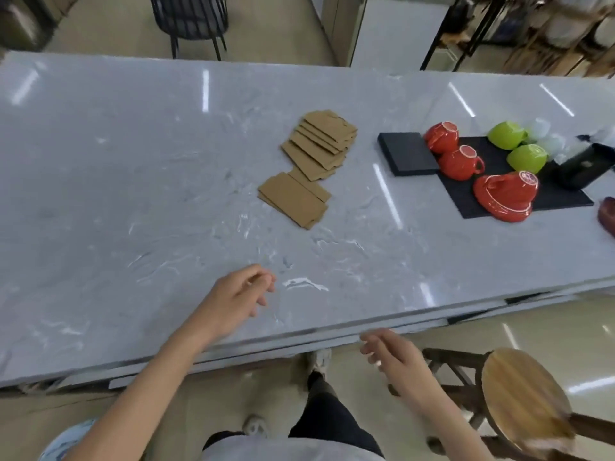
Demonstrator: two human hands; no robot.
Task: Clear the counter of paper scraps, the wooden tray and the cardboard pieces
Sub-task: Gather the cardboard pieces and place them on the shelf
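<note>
Several brown cardboard pieces (314, 161) lie fanned out in a loose pile near the middle of the grey marble counter (133, 194). A smaller overlapping stack of them (293, 202) sits at the pile's near end. My left hand (236, 299) hovers over the counter's near part, fingers loosely curled and holding nothing, well short of the cardboard. My right hand (396, 361) hangs just off the counter's front edge, fingers relaxed and empty. No paper scraps or wooden tray show in view.
On the right, black mats (409, 158) carry upturned red cups (461, 161) and green cups (527, 158); a black box (585, 164) stands beyond them. A round wooden stool (525, 400) stands by my right side. A dark chair (189, 18) is behind the counter.
</note>
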